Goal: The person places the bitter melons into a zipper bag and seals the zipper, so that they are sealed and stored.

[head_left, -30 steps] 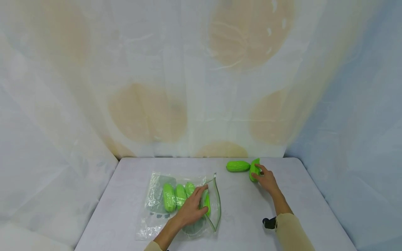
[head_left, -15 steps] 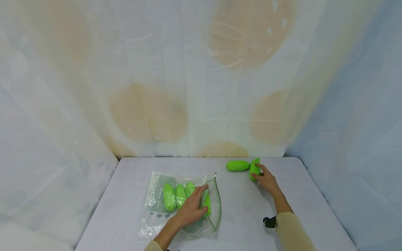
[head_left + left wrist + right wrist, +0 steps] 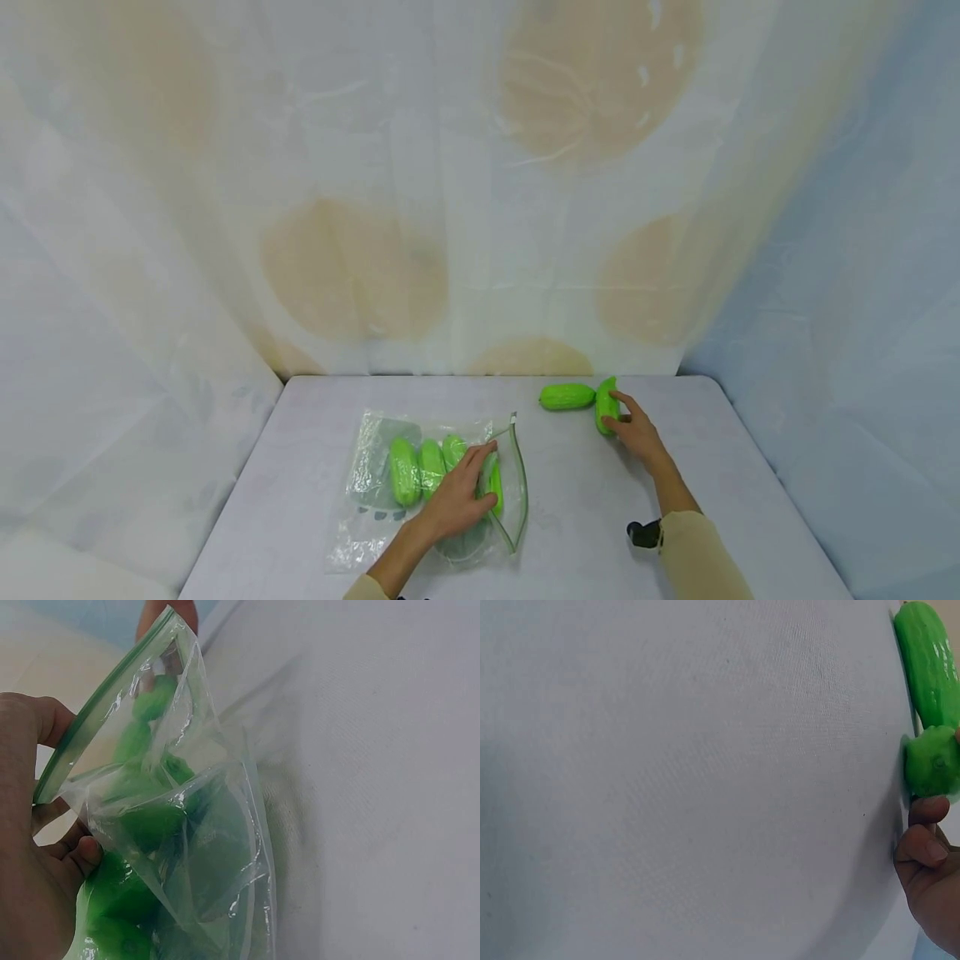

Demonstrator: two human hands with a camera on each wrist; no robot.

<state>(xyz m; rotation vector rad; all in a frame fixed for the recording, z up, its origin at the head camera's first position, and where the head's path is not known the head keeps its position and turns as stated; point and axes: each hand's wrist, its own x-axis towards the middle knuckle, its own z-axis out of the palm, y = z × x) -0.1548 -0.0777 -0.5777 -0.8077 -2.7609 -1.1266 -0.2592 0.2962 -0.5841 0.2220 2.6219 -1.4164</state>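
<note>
A clear zip bag (image 3: 367,475) with a green zip edge lies left of centre in the head view, several bright green cucumbers (image 3: 405,473) inside. My left hand (image 3: 457,496) lies over its mouth. From the left wrist, the thumb and fingers of this hand (image 3: 34,802) are bent around the zip edge (image 3: 105,697), and the mouth gapes. At the back right, my right hand (image 3: 636,429) grips a loose green cucumber (image 3: 606,407) between thumb and fingers. The right wrist view shows that cucumber (image 3: 934,765) end-on, its end facing the camera.
A second loose cucumber (image 3: 567,397) lies crosswise near the back edge, its end against the gripped one. The white table (image 3: 570,517) meets a pale hanging sheet (image 3: 480,250) behind. More sheets hang at both sides. A black wrist camera (image 3: 643,533) sits at the right sleeve.
The right hand's cucumber has shifted very slightly left, and the loose one beside it has moved a touch the same way. The left hand and the bag stay as they were.
</note>
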